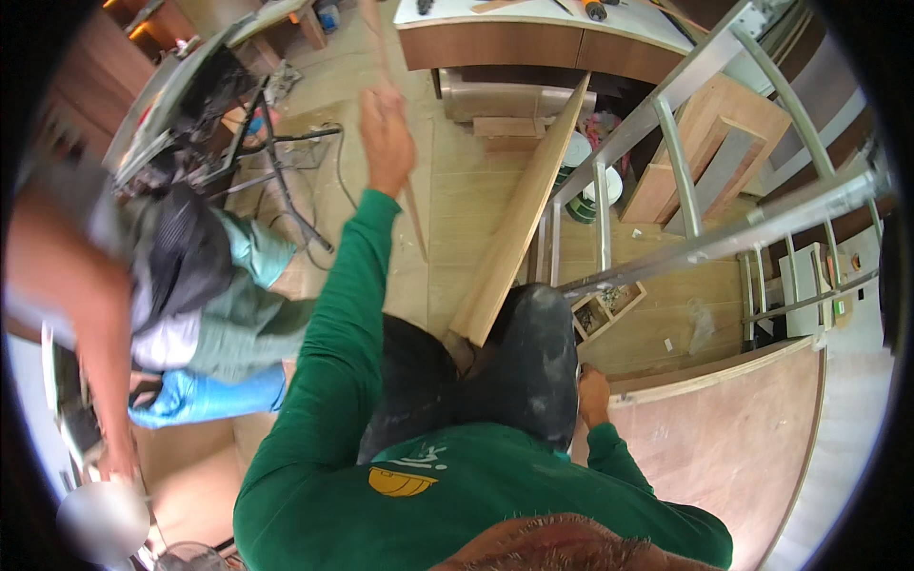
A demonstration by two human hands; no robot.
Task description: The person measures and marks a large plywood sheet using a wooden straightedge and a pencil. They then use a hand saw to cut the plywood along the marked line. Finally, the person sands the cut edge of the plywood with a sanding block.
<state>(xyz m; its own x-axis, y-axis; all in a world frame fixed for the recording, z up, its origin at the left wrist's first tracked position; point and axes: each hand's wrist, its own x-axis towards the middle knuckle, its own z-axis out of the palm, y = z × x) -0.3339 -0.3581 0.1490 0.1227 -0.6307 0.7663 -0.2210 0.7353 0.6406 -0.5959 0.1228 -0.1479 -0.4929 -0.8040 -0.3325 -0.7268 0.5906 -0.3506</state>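
Note:
My left hand [387, 143] is raised ahead of me at the end of a green sleeve, closed around a thin wooden strip [414, 214]. The strip runs from the top of the view down past my wrist and is slightly blurred. Low beside my right knee, my right hand [593, 395] is closed next to the edge of a large plywood panel [724, 447]; what its fingers hold is hidden. Between my legs a long wooden board [524, 228] slants up and away, its near end by my knees.
An aluminium ladder [676, 171] leans across the right side, with paint buckets [598, 195] and a divided wooden box [609, 309] by it. A white-topped counter [543, 43] stands ahead. On the left, a blurred co-worker [181, 257] stands near a cluttered workstand [271, 152].

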